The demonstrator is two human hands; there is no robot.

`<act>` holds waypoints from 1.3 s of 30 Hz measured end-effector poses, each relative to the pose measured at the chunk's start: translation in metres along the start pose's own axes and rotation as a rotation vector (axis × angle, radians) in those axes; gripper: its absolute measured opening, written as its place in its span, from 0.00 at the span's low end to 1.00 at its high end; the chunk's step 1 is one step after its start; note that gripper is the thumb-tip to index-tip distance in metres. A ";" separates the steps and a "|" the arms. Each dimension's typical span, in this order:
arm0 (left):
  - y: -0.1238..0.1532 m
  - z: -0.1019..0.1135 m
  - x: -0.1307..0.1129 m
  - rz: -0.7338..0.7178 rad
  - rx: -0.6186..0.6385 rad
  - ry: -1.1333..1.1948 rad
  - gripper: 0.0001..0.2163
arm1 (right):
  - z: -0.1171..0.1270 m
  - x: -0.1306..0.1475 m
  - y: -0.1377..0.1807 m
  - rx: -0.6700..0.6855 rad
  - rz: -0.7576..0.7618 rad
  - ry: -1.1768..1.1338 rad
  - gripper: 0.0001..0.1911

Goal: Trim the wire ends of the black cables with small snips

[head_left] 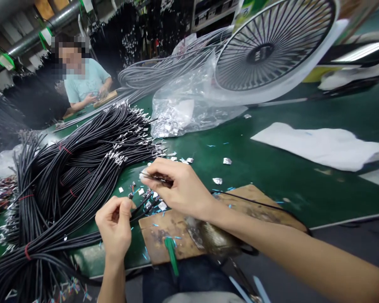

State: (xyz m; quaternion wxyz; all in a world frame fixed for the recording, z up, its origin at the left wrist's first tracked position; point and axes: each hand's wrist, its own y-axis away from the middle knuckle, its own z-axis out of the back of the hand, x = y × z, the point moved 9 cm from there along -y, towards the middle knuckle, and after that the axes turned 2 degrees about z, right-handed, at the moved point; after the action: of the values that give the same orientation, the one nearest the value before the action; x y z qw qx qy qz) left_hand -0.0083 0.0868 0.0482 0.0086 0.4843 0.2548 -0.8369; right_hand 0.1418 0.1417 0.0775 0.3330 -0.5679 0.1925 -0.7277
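My left hand (115, 223) is closed in a pinch on the end of a black cable (139, 211). Short coloured wires (132, 189) stick out just past its fingertips. My right hand (180, 187) is above and to the right, wrapped round a dark metal tool that looks like tweezers (161, 179). Its thin tip points left, apart from the cable end. A white covering or scrap shows at the right fingertips; which one I cannot tell. Under both hands lie foil scraps (162, 205) and blue bits of wire insulation.
Large bundles of black cables (91, 155) with red ties fill the left. A wooden board (164, 231) with a green handle (171, 254) lies at the front edge. Behind are a clear plastic bag (196, 101), a round fan (271, 50) and white cloth (318, 145). A co-worker (85, 84) sits across.
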 end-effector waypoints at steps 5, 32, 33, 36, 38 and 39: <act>0.001 0.004 -0.002 -0.015 -0.059 -0.010 0.10 | -0.006 0.008 0.002 0.088 0.045 -0.094 0.04; 0.000 -0.010 0.005 0.085 0.185 0.122 0.17 | -0.031 0.000 0.007 0.290 -0.215 -0.434 0.07; 0.001 -0.012 0.007 0.101 0.203 0.128 0.17 | -0.033 0.000 0.008 0.309 -0.232 -0.470 0.06; 0.001 -0.014 0.010 0.121 0.227 0.148 0.19 | -0.036 -0.002 0.008 0.338 -0.272 -0.514 0.05; 0.001 -0.013 0.010 0.114 0.222 0.154 0.20 | -0.035 -0.004 0.008 0.337 -0.304 -0.523 0.05; 0.001 -0.012 0.009 0.110 0.217 0.153 0.20 | -0.035 -0.006 0.008 0.332 -0.320 -0.525 0.04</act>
State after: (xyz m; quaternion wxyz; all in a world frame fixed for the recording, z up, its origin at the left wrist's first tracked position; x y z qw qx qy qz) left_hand -0.0033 0.0939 0.0353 -0.0174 0.5580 0.1358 -0.8184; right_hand 0.1115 0.1363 0.0581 0.3406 -0.6968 -0.1123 -0.6211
